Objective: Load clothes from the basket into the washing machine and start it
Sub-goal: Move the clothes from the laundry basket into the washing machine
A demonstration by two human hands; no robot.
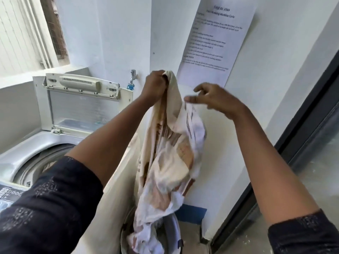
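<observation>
So the cloth [172,153] is a big cream thing with rusty-brown printed patches and some whiter stretches, all crumpled and bunched into a long rope-ish bundle. Can't tell whether it's a sheet or a garment.

It hangs pretty much straight up and down, so the long axis is vertical. The top end is up by the wall and the bottom end trails down into the laundry basket [173,233] on the floor, with the lower part drifting a bit toward the machine side. It's in the air just to the right of the washing machine [22,153], not over the drum [36,167].

The left hand [156,83] has its fingers curled tight around the top end and carries the whole thing. The right hand [214,99] is up at about the same height, just beside the fabric, with its fingers loose and spread and the thumb and forefinger pointing at the cloth. It's holding nothing. I honestly can't tell if the thumb tip touches the fabric.

The machine is a top-loader with its lid [82,107] standing upright, and there's a bit of fabric showing in the drum. Its control panel [9,197] peeks out at the lower left. On the wall behind there's a tap [133,77] and a printed sheet of paper [216,39], which is too blurry to read properly.
</observation>
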